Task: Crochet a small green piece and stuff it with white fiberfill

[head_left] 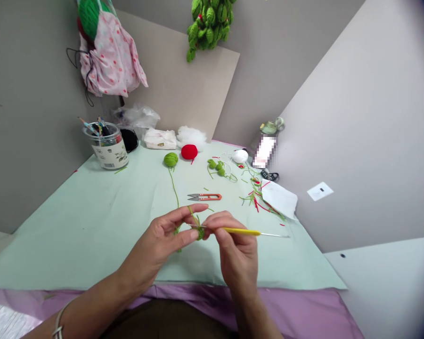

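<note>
My left hand (166, 235) pinches a small green crochet piece (200, 232) between thumb and fingers, with green yarn looped over the index finger. That yarn strand (174, 186) runs back across the table to a green yarn ball (170, 159). My right hand (229, 240) is closed on a yellow-handled crochet hook (242, 231), whose tip sits in the green piece. Both hands hover above the pale green table cover (92, 221) near its front edge.
Orange thread snips (205, 197) lie just beyond my hands. Farther back are a red yarn ball (189, 151), small green crocheted pieces (217, 167), white stuffing (191, 135), a pen jar (108, 146), yarn scraps (256, 195) and white paper (281, 198).
</note>
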The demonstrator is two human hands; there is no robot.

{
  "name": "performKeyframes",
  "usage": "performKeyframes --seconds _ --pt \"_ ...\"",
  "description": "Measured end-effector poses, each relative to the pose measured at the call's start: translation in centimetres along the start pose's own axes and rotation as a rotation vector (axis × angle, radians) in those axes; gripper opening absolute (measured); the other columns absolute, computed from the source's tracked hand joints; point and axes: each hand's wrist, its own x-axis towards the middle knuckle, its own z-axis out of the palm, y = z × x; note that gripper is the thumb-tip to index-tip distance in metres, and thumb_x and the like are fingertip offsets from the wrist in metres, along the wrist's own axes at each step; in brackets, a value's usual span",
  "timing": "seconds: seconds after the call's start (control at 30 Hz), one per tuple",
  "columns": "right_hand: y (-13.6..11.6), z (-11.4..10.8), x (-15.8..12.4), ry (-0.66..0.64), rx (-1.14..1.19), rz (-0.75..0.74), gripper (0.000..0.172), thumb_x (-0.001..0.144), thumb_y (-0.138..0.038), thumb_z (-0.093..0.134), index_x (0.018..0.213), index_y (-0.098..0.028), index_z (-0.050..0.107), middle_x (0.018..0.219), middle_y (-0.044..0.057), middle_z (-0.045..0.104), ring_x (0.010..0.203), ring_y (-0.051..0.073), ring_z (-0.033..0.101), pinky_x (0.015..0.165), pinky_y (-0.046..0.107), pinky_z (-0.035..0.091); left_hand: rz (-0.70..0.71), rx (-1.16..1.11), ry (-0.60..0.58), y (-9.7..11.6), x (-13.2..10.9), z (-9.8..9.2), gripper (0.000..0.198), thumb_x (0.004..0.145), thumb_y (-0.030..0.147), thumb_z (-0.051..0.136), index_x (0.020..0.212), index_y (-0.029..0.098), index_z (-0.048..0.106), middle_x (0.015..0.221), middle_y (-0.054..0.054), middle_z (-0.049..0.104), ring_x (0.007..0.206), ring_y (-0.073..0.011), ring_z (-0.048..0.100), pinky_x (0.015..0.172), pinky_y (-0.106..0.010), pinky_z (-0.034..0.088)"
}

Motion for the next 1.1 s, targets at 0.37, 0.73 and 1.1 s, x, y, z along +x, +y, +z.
performKeyframes --seconds 0.37,0.73,1.1 --pt "-0.3 0.1 0.7 0.062 0.184 0.164 0.015 0.099 -0.033 0.072 0.093 -0.023 0.080 0.086 0.003 0.078 0.069 0.014 0.071 0.067 0.028 0.061 -0.008 -0.012 0.061 -0.2 -0.2 -0.1 0.039 0.082 0.036 0.089 0.121 0.036 0.084 0.094 0.000 0.065 0.097 -0.0195 0.058 0.094 -0.031 0.047" --pt "-1.2 -0.3 -0.3 -0.018 -0.184 -0.070 0.023 0.108 -0.019 0.054 0.103 -0.025 0.075 0.094 0.004 0.075 0.085 0.018 0.072 0.079 0.034 0.061 0.102 0.082 0.087 -0.3 -0.2 -0.1 0.033 0.085 0.031 0.085 0.118 0.038 0.085 0.089 0.000 0.064 0.095 -0.0203 0.059 0.097 -0.035 0.048" --pt "-0.2 -0.3 -1.7 -0.157 -0.817 -0.471 0.048 0.098 -0.003 0.061 0.133 -0.034 0.071 0.111 0.008 0.074 0.100 0.022 0.074 0.078 0.035 0.065 0.181 0.179 0.132 -0.6 -0.4 0.1 0.048 0.086 0.032 0.087 0.132 0.044 0.077 0.090 0.003 0.064 0.095 -0.0199 0.061 0.106 -0.037 0.043"
